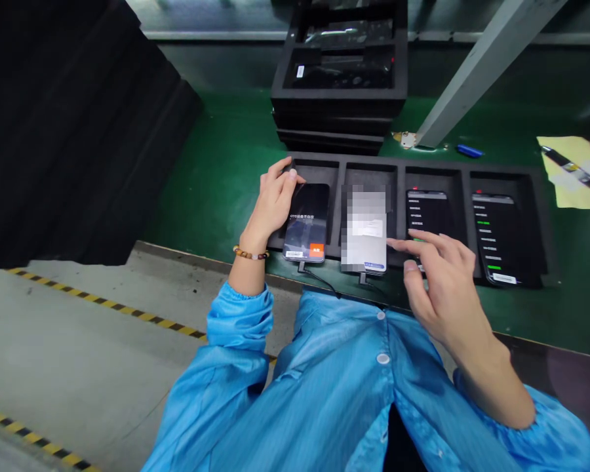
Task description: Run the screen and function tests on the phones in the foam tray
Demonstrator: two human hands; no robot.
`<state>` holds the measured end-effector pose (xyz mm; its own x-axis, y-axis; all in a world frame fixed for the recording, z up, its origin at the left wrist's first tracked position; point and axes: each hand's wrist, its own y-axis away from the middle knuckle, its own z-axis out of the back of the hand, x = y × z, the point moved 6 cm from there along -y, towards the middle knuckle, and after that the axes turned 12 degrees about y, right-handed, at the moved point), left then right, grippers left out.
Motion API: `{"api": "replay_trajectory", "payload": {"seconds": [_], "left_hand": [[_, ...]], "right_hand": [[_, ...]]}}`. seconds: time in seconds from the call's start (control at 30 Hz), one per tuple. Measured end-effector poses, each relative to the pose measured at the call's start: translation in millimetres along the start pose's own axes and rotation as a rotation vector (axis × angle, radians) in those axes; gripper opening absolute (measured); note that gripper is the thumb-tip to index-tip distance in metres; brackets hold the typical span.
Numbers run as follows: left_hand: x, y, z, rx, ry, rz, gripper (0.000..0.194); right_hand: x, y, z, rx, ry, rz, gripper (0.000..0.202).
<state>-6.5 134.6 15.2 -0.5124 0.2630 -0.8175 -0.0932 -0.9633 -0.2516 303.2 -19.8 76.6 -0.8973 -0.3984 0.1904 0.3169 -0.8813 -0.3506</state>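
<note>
A black foam tray (343, 196) lies in front of me with smartphones in its slots. My left hand (274, 200) rests at the tray's left end beside the leftmost phone (307, 223), fingers stretched out over the rim. That phone shows white text and an orange button. My right hand (440, 272) hovers with fingers apart, its index fingertip by the right edge of the second phone (368, 229), whose screen is bright and partly pixelated. The third phone (427, 203) is partly hidden by that hand. A fourth phone (494, 236) shows list lines, some green.
Cables (319, 278) run from the lower ends of the two left phones. Stacked foam trays (339, 105) stand behind. A grey metal post (476, 72) slants up. A blue cap (469, 151), a pen (573, 169) on yellow paper, and a tall black stack (78, 131) are around.
</note>
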Motion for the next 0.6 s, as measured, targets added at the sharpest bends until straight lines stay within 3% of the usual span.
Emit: {"api": "replay_trajectory", "payload": {"seconds": [0.2, 0.33, 0.47, 0.6], "left_hand": [[0.2, 0.5, 0.1, -0.007, -0.015, -0.003, 0.079], [2.3, 0.3, -0.1, -0.012, -0.013, -0.006, 0.080], [4.2, 0.1, -0.1, -0.009, -0.013, 0.014, 0.082], [3.2, 0.2, -0.1, 0.004, -0.009, 0.015, 0.080]], "right_hand": [[-2.5, -16.0, -19.0, 0.058, 0.003, -0.011, 0.033], [-4.6, -16.9, -10.8, 0.070, -0.029, -0.032, 0.034], [-2.9, 3.1, 15.1, 0.013, -0.151, -0.195, 0.023], [8.8, 29.6, 9.0, 0.159, -0.252, -0.276, 0.021]]}}
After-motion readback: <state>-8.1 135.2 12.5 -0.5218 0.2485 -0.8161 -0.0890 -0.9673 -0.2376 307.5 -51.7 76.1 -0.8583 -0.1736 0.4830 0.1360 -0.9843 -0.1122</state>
